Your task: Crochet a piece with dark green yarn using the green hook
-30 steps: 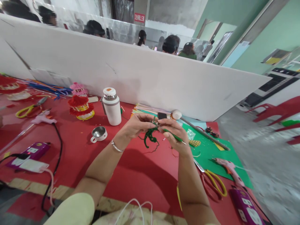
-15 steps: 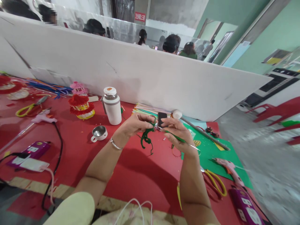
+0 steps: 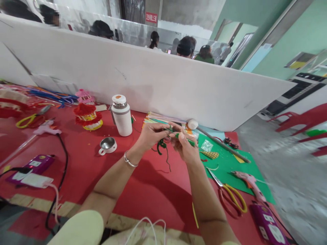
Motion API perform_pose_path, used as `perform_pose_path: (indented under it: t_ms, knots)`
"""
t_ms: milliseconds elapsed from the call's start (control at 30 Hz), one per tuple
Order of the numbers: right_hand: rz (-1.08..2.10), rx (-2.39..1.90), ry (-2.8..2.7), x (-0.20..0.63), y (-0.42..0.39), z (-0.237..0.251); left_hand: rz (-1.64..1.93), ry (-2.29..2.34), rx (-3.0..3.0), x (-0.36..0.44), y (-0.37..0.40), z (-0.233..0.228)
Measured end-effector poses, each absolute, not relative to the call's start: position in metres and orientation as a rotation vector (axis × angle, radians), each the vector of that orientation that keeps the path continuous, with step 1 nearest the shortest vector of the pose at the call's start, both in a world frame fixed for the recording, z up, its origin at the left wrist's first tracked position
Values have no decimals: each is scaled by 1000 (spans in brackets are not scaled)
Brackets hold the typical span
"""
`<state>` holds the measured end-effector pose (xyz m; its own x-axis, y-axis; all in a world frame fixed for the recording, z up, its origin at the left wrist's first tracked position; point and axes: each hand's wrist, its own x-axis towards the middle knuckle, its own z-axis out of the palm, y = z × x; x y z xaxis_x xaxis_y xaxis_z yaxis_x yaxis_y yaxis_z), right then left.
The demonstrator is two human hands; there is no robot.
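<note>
My left hand (image 3: 150, 136) pinches a small dark green crochet piece (image 3: 161, 146) above the red tabletop (image 3: 150, 194). Part of that piece curls below the fingers, and a loose yarn tail dangles from it. Closed around a green-handled crochet hook (image 3: 191, 142), my right hand (image 3: 184, 146) meets the left at the fingertips. The hook's tip is hidden among the fingers and yarn. A bundle of pale sticks or strips (image 3: 153, 119) lies just behind both hands.
Left of my hands stand a white thermos (image 3: 122, 117), a small metal cup (image 3: 107, 145) and a red-and-yellow ornament (image 3: 87, 117). Yellow-and-red scissors (image 3: 231, 199), a pink glue gun (image 3: 251, 183) and a purple power strip (image 3: 268, 221) lie right. A white partition (image 3: 153, 78) borders the back.
My right hand has turned and drawn closer to the left, with the crochet hook lying more across the fingers. The green piece has shifted slightly and its tail hangs farther right.
</note>
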<state>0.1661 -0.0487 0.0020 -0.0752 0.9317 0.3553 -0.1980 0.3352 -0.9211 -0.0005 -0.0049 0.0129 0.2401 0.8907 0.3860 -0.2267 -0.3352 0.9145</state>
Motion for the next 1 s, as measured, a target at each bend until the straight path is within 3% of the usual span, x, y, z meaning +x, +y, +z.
perform_pose_path:
  t_ms: [133, 633, 867, 1000]
  knots:
    - [922, -882, -1312, 165, -57, 11, 1597, 673, 1685, -2, -1, 13]
    - [293, -1019, -1428, 157, -48, -1, 1755, 802, 2039, 14, -8, -1]
    - [671, -1009, -1206, 155, -47, -3, 1635, 884, 2161, 9, -5, 1]
    - [638, -1018, -1218, 156, -47, 0, 1641, 1018, 2265, 6, -2, 0]
